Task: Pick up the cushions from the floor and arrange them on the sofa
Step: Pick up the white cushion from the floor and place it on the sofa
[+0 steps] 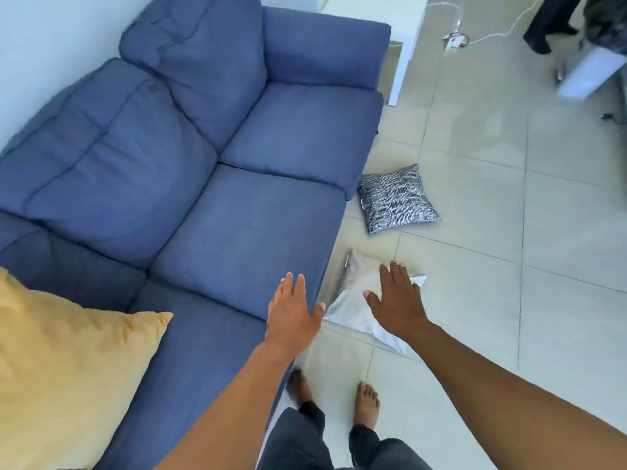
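Observation:
A blue sofa (237,225) fills the left half of the view. A yellow cushion (68,361) lies on its near end at the lower left. On the tiled floor by the sofa's front edge lies a pale grey cushion (349,313). My right hand (395,300) is stretched out flat over it, fingers apart, holding nothing. My left hand (291,310) hovers open over the sofa's front edge, just left of that cushion. Farther along the floor lies a black-and-white patterned cushion (397,200), close to the sofa.
My bare feet (366,401) stand on the tiles just below the grey cushion. A white table (402,49) stands past the sofa's far arm. Cables and a power strip (456,37) lie on the floor at the top right, near a white box (590,72).

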